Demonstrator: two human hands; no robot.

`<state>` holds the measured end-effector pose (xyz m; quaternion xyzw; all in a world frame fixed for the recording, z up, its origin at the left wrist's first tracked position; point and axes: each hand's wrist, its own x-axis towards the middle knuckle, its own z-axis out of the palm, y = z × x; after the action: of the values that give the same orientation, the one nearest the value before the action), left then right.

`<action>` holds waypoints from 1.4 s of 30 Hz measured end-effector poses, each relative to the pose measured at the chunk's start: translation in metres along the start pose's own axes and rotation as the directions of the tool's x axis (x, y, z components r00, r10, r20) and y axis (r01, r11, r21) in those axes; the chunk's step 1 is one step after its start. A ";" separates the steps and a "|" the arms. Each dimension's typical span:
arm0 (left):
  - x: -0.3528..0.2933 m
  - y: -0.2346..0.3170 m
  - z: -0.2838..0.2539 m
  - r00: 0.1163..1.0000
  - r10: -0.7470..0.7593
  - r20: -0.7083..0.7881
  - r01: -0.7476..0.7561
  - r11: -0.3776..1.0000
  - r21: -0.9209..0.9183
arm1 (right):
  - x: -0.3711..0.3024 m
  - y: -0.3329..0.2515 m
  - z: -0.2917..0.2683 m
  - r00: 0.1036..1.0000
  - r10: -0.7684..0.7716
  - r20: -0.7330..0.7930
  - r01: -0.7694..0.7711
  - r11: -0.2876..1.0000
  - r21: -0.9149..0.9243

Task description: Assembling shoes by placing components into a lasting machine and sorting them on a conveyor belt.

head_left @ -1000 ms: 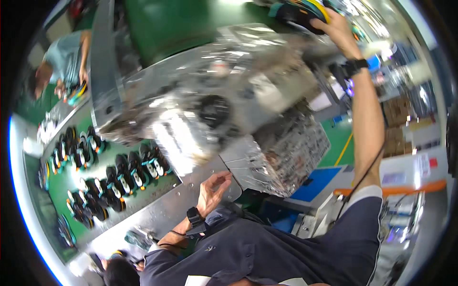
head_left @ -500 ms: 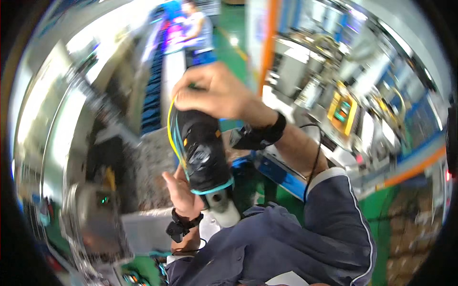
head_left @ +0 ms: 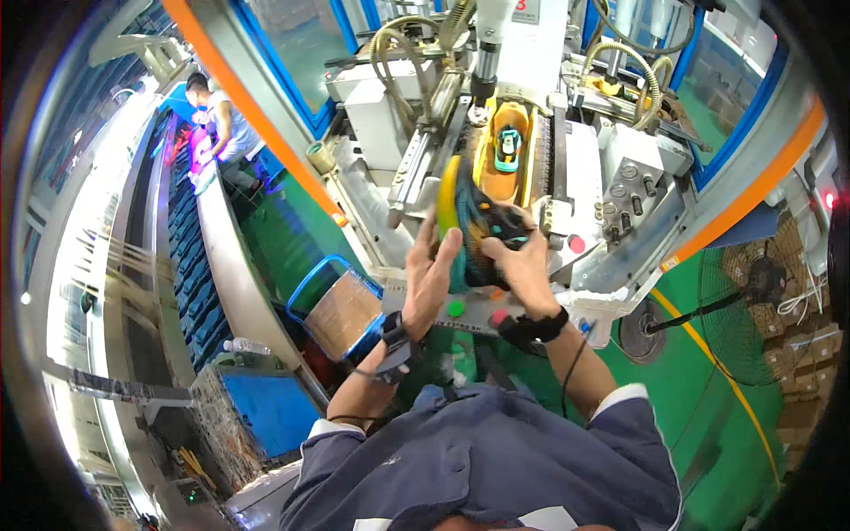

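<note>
A dark shoe (head_left: 481,226) with a yellow and teal sole edge is held up in front of me, tilted and slightly blurred. My right hand (head_left: 527,273) grips its black, orange-marked end, with the thumb pressed on the side. Beside the yellow and teal edge is my left hand (head_left: 428,281); its fingers and thumb are stretched out and apart, and whether it touches the shoe is hard to tell. Just beyond, a yellow cradle (head_left: 499,183) sits in the machine, with a black and teal piece (head_left: 507,149) in it.
Along the machine's front are a green button (head_left: 456,308) and a red button (head_left: 576,243). A blue-framed trolley (head_left: 335,314) stands left of it. Farther left runs a conveyor (head_left: 232,296), with another person (head_left: 228,133) beside it. A floor fan (head_left: 760,281) stands right.
My view has swung right, from the conveyor side to the machine. The shoe has moved with it and turned. My right hand has shifted its grip to the shoe's right side.
</note>
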<state>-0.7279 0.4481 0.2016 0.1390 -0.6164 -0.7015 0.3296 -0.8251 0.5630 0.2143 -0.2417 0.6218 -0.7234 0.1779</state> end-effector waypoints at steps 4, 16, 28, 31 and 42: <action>0.090 -0.066 0.032 0.986 -0.128 0.108 0.113 0.985 0.129 | 0.031 0.018 -0.085 0.978 0.017 -0.209 -0.009 0.999 0.038; 0.332 -0.291 0.105 0.983 -0.182 -0.032 0.139 0.612 0.778 | 0.071 0.015 -0.179 0.761 -0.201 -0.617 -0.051 0.930 -0.365; 0.191 -0.112 -0.008 0.770 -0.577 0.272 0.632 0.747 -0.204 | 0.343 0.069 -0.154 0.965 0.119 -0.232 -0.259 0.344 -0.902; 0.129 -0.044 -0.059 0.823 -0.546 0.157 0.566 0.809 -0.156 | 0.374 0.115 -0.092 0.946 0.238 -0.220 -0.291 0.329 -0.898; -0.050 0.013 -0.174 0.750 -0.395 -0.531 0.322 0.919 -0.228 | 0.342 0.200 -0.025 0.975 -0.072 -0.211 -0.174 0.344 -0.923</action>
<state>-0.5817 0.3449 0.1682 0.4365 -0.4077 -0.7144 0.3646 -1.1285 0.3597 0.0580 -0.2007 0.9457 -0.2527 -0.0380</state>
